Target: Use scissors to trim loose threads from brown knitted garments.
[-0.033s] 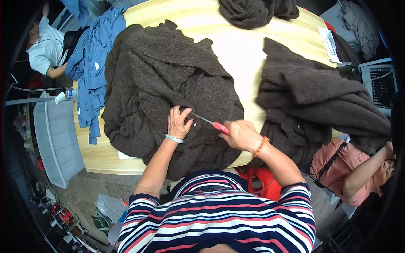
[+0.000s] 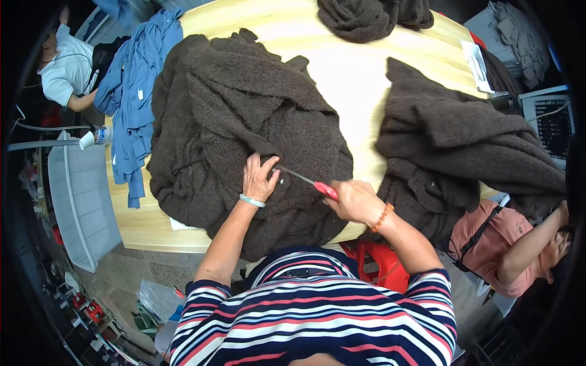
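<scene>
A large dark brown knit garment (image 2: 305,140) lies bunched on the pale wooden table in front of me. My left hand (image 2: 257,178) rests on it, the thumb and fingers gripping a fold. My right hand (image 2: 356,201) is closed round the red handle of a tool with a thin metal shaft (image 2: 299,176). The shaft points left toward my left fingertips, its tip close to the gripped fold. Whether it is a screwdriver or a blade I cannot tell. Small pale specks show on the knit beside my left thumb.
Blue garments (image 2: 135,100) hang over the table's left edge, near a person in white (image 2: 61,76). At right, a person in pink (image 2: 482,235) is beside more brown knit (image 2: 445,122). Another brown pile (image 2: 360,18) lies at the far edge. A red stool (image 2: 384,266) stands below the table.
My right hand has moved slightly right and toward me, drawing the tool's tip a little away from the left fingers. The brown knit at right has shifted slightly. My left hand stays put.
</scene>
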{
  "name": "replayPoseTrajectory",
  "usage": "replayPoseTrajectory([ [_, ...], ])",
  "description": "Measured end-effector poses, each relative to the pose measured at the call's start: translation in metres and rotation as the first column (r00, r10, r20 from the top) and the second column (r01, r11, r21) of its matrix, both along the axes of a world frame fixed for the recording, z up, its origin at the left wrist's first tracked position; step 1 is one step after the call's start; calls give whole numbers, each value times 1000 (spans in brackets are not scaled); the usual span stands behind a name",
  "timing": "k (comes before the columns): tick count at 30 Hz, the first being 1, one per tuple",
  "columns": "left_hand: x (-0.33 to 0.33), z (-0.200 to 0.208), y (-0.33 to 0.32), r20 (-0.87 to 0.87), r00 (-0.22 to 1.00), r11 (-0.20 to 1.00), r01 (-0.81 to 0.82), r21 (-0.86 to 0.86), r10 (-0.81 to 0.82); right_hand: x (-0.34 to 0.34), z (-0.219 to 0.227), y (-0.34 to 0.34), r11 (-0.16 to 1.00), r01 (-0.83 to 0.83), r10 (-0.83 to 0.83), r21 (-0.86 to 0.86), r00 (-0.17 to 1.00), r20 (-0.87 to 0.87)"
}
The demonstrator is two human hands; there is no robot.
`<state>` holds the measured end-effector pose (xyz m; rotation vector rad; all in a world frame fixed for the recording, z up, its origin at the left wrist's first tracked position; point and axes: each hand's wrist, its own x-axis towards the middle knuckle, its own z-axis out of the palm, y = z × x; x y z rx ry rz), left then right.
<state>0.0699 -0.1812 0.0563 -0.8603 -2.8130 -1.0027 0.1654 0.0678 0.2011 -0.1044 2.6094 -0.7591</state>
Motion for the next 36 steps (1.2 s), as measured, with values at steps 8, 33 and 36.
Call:
replayPoseTrajectory([
  [8, 5, -2, -1, -56, 998, 999, 14, -31, -16, 31, 13, -13, 999, 7, -4, -36, 997, 80],
  [33, -70, 0, 35, 70, 971, 973, -224, -47, 227, -3, 19, -15, 986, 155, -151, 54, 986, -62],
  [36, -61, -3, 36, -36, 995, 994, -92, 60, 95, 2, 14, -16, 990, 132, -131, 49, 991, -26],
])
